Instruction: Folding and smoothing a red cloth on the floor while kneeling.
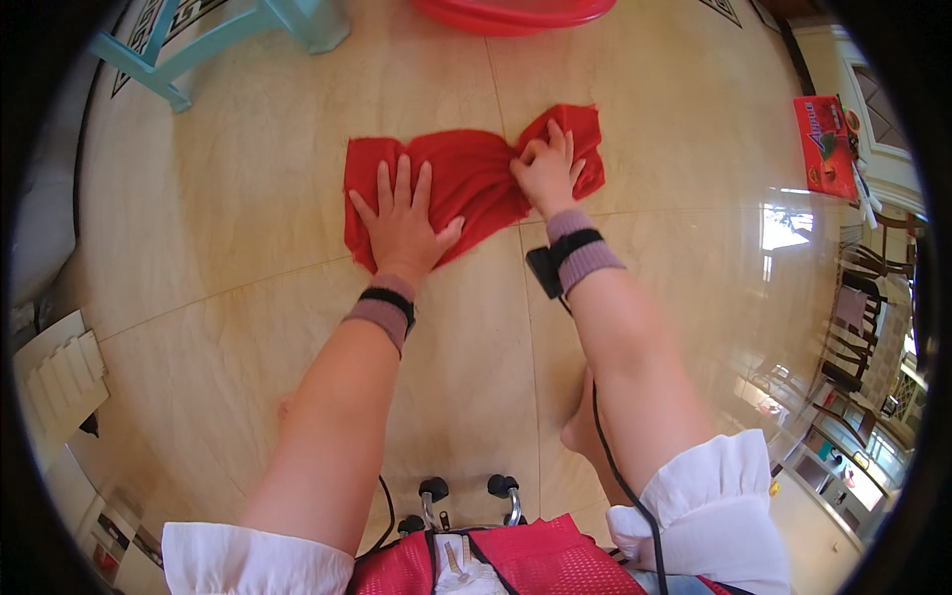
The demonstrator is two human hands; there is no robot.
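Note:
A red cloth point(466, 164) lies spread on the tiled floor in front of me, with folds running toward its right side. My left hand point(405, 223) rests flat on the left part of it, fingers spread. At the right, my right hand point(547, 171) pinches the cloth between thumb and index finger, where the fabric is gathered; its other fingers stretch out over the right corner. Both wrists carry purple bands with black straps, and a small black device point(543, 272) with a cable sits at the right wrist.
A red plastic basin point(511, 20) stands beyond the cloth, and a light blue stool point(213, 55) is at the far left. To the right, a red printed box point(825, 149) stands by a pale cabinet. A grey rounded surface point(45, 178) edges the left side.

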